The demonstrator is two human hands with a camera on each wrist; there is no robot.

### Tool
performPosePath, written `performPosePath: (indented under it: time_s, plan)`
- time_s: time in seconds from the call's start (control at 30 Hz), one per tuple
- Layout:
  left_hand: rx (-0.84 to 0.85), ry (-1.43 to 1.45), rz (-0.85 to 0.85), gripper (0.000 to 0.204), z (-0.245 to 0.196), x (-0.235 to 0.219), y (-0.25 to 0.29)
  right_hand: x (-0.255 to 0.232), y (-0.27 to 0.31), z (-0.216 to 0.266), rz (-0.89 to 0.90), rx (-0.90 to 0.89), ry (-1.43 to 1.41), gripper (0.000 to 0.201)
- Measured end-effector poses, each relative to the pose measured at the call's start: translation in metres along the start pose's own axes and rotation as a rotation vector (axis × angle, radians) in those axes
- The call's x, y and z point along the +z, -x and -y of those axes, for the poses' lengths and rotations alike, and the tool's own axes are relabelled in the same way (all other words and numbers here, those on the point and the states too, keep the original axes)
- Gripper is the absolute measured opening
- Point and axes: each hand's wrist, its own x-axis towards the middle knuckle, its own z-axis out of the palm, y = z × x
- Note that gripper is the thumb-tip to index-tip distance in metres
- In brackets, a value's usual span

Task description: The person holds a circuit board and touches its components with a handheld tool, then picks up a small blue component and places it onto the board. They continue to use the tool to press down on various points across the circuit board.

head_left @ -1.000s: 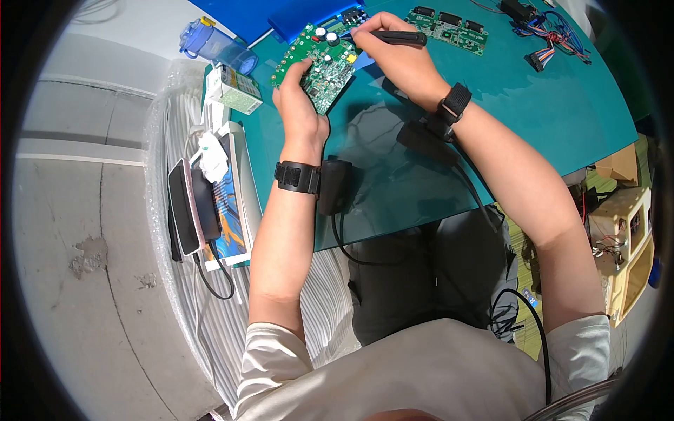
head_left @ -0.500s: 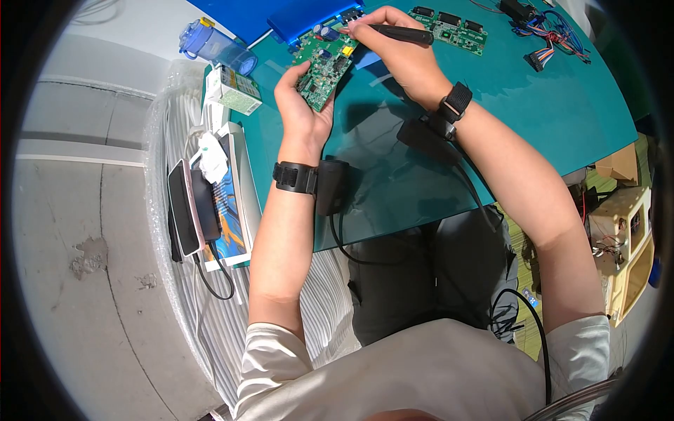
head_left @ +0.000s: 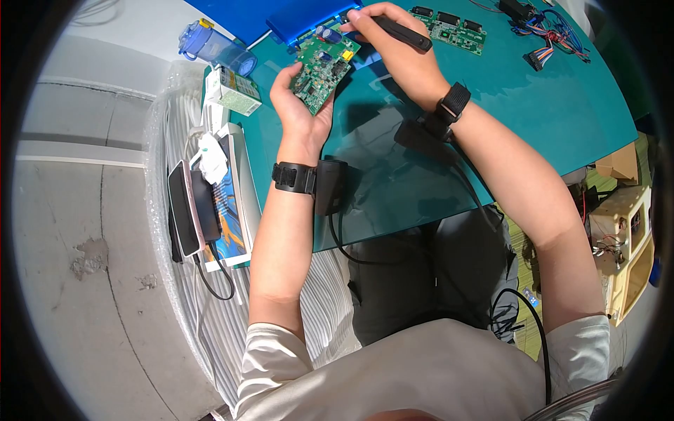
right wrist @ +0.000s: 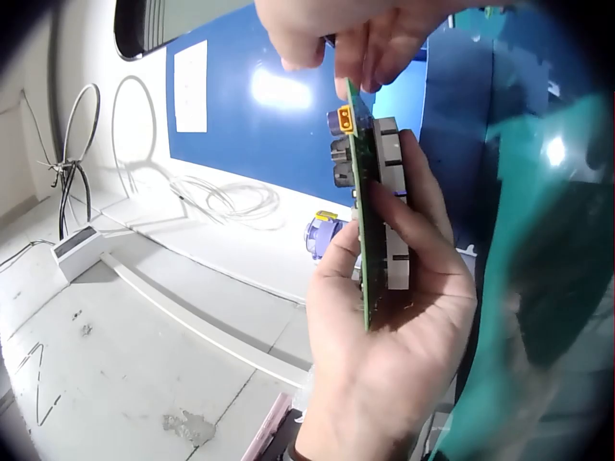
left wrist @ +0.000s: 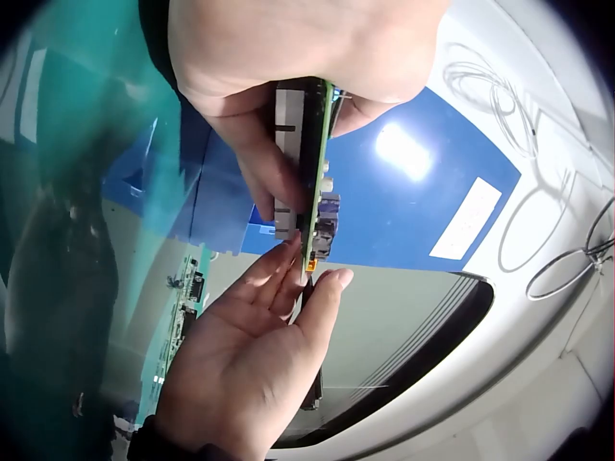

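My left hand (head_left: 298, 105) holds a green circuit board (head_left: 319, 74) over the table, thumb on the component side and fingers behind it. Edge-on in the right wrist view, the board carries a grey finned block (right wrist: 396, 211) on its back, between board and fingers. Capacitors (head_left: 328, 34) and a yellow connector (head_left: 347, 55) sit near its far end. My right hand (head_left: 404, 56) grips a slim black tool (head_left: 404, 34), its back end lying across the hand. In the left wrist view the right fingertips (left wrist: 341, 277) are right at the yellow connector's end; the tool's tip is hidden.
A second green board (head_left: 456, 34) lies beyond the right hand, with bundled wires (head_left: 551, 45) farther right. A blue case (head_left: 302, 19) stands behind the held board. At left are a bottle (head_left: 217, 49), a small carton (head_left: 235, 90) and a phone-like device (head_left: 184, 210).
The held board has tilted in my left hand, showing its face more slantwise. My right hand has shifted slightly, and the black tool's back end now slopes more toward me.
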Motion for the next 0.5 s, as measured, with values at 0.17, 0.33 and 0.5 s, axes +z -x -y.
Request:
performPosePath:
  time_s: [0.17,0.33,0.5]
  plan:
    - [0.012,0.051,0.013,0.026,0.001,-0.007,-0.008,0.005,0.0,0.006,-0.003,0.012,-0.006,0.03]
    - [0.029,0.047,0.031,0.025,0.002,-0.004,-0.006,0.004,0.004,0.014,0.003,-0.067,0.162,0.034]
    - [0.069,-0.026,0.084,0.024,0.001,0.003,0.004,0.002,0.006,0.023,0.052,-0.115,0.264,0.032]
